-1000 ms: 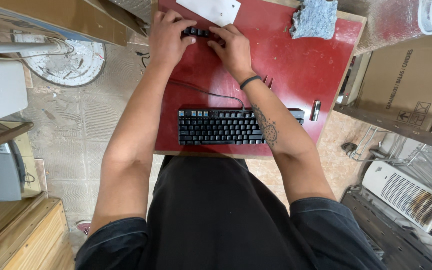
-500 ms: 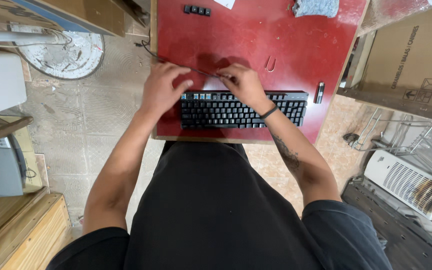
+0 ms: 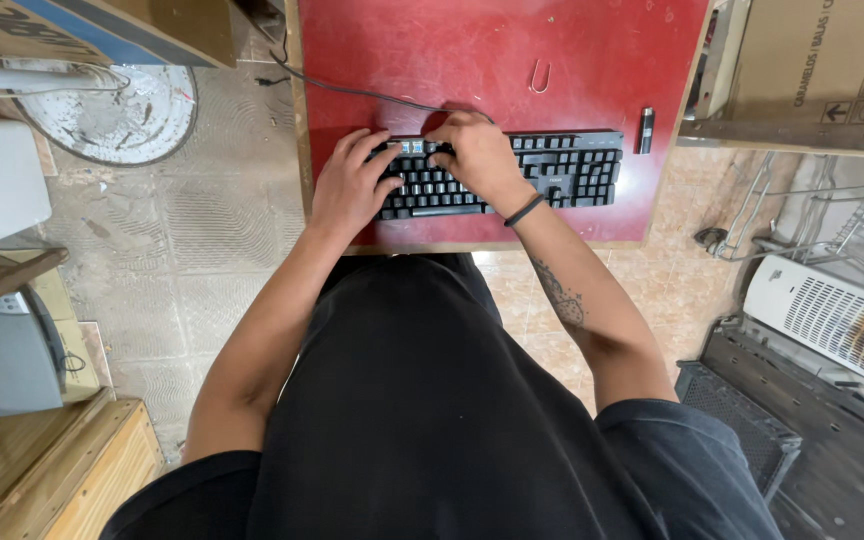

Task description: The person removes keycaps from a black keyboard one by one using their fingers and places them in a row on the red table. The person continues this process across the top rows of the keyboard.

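Note:
A black keyboard (image 3: pixel 562 170) lies along the near edge of a red table (image 3: pixel 472 50). My left hand (image 3: pixel 350 188) rests flat on the keyboard's left end, fingers spread. My right hand (image 3: pixel 479 157) is over the keyboard's middle, fingers bent, their tips on the top row beside a few bare, bluish key sockets (image 3: pixel 413 147). Whether something small sits under those fingertips is hidden. A black band circles my right wrist (image 3: pixel 524 210).
A black cable (image 3: pixel 362 92) runs from the keyboard to the table's far left. A bent wire tool (image 3: pixel 539 76) and a small black stick (image 3: pixel 646 130) lie on the table. A round fan base (image 3: pixel 112 110), cardboard boxes (image 3: pixel 822 60), a white heater (image 3: pixel 832 320) and a wooden crate (image 3: pixel 72 470) stand around.
Both hands came back from the far part of the table, where small black keycaps lay, to the keyboard. The left hand settled on its left end, the right on the top row.

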